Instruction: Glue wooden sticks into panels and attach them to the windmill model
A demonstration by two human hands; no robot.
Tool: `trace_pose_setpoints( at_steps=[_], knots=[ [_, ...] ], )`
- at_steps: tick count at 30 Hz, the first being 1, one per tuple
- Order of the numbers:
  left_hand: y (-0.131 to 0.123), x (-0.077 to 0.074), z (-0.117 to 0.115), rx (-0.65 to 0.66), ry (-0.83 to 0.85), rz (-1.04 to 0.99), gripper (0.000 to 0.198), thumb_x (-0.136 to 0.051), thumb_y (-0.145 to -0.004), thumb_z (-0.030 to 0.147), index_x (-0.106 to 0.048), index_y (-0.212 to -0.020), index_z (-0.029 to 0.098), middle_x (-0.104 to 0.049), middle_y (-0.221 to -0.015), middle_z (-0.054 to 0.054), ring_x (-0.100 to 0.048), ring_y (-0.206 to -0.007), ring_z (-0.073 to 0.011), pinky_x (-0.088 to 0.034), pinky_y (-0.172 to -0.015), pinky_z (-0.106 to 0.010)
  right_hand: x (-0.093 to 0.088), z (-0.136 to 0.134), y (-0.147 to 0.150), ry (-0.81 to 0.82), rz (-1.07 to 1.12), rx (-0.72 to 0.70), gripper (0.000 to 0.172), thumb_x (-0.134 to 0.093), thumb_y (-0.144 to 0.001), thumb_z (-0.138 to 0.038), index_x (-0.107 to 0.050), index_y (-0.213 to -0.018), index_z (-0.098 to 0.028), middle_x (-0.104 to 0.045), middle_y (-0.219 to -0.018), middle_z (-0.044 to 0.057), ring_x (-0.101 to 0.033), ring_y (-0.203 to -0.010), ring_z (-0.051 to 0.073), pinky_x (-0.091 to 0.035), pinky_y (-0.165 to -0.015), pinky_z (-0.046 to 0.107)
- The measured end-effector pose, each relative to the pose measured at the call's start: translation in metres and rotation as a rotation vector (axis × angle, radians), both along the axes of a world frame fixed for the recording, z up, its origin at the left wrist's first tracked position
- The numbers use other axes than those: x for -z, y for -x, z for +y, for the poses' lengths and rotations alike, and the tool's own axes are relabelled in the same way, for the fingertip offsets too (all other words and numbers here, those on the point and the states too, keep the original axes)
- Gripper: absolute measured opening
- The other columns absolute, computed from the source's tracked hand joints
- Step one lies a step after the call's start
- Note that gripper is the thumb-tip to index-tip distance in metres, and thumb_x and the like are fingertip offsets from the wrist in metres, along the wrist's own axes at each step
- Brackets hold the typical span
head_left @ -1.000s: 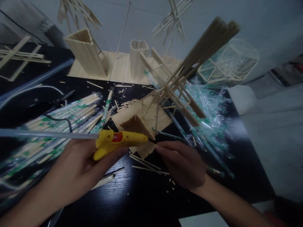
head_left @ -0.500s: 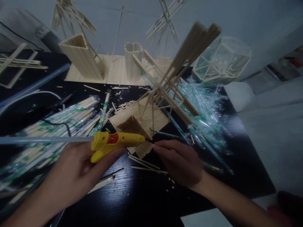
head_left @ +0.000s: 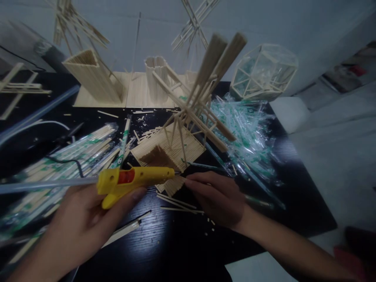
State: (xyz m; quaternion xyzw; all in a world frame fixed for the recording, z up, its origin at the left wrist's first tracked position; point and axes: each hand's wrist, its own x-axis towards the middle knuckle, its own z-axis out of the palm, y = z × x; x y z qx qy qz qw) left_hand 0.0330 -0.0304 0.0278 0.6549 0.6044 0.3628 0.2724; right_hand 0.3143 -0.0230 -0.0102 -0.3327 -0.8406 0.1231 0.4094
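Note:
My left hand (head_left: pixel 82 223) is wrapped round a yellow glue gun (head_left: pixel 149 175), its nozzle pointing right. A long clear glue stick (head_left: pixel 49 185) runs out of its back end. My right hand (head_left: pixel 217 197) is closed in a pinch just right of the nozzle; a thin wooden stick seems to be between the fingertips, mostly hidden. Behind the nozzle is a windmill model (head_left: pixel 188 111) of wooden sticks with crossed blades. It stands on a slatted stick base (head_left: pixel 194 145), whose front has a stepped wooden part (head_left: pixel 160 156).
Wrapped chopsticks (head_left: pixel 88 147) lie at left, crumpled plastic wrappers (head_left: pixel 246 133) at right. At the back stand a three-sided stick tower (head_left: pixel 94 80), a fluted stick column (head_left: pixel 156 84) and a framed polyhedron (head_left: pixel 264 74). Loose sticks (head_left: pixel 176 201) lie before the base on the black table (head_left: pixel 164 250).
The whole view has shifted, so most things appear further left. The glue gun's nozzle tip now shows near my right fingertips. Both hands keep their grip.

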Motion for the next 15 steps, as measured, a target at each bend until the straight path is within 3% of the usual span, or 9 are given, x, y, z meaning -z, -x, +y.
trace_pose_setpoints(
  at_steps=[3,9,12,15],
  knots=[
    [0.0020,0.0001,-0.0006,0.145,-0.048,0.118,0.017,-0.070,-0.086,0.046,-0.084,-0.085,0.036,-0.079,-0.070,0.002,-0.067,-0.043,-0.0167,-0.045,-0.028,-0.022,0.0002,0.0009,-0.0006,-0.011,-0.003,-0.001,0.026,-0.066,-0.094,-0.005,-0.073,-0.116,-0.017,-0.080,-0.104,0.008,-0.078,-0.090,0.014,-0.066,-0.078,0.023],
    [0.0020,-0.0031,0.0040,0.102,-0.018,0.037,0.013,-0.073,-0.082,0.044,-0.083,-0.081,0.036,-0.080,-0.070,0.001,-0.071,-0.050,-0.0209,-0.058,-0.042,-0.028,0.0008,0.0020,0.0008,-0.048,-0.034,0.022,0.024,-0.066,-0.094,-0.006,-0.073,-0.116,-0.016,-0.081,-0.102,0.008,-0.078,-0.086,0.014,-0.065,-0.075,0.023],
    [0.0047,-0.0040,0.0073,0.074,0.040,0.006,0.023,-0.073,-0.079,0.047,-0.078,-0.063,0.032,-0.072,-0.055,-0.001,-0.066,-0.044,-0.0215,-0.054,-0.036,-0.029,0.0023,0.0019,0.0030,-0.065,-0.038,0.028,0.026,-0.067,-0.095,-0.008,-0.072,-0.118,-0.016,-0.080,-0.099,0.007,-0.078,-0.083,0.013,-0.064,-0.073,0.022],
    [0.0106,-0.0015,0.0077,0.046,0.115,-0.035,0.023,-0.071,-0.080,0.043,-0.077,-0.062,0.029,-0.072,-0.055,-0.002,-0.067,-0.044,-0.0200,-0.054,-0.036,-0.027,0.0041,0.0018,0.0049,-0.091,-0.067,0.039,0.029,-0.067,-0.095,-0.009,-0.071,-0.122,-0.016,-0.080,-0.098,0.006,-0.077,-0.081,0.013,-0.064,-0.072,0.021]
  ],
)
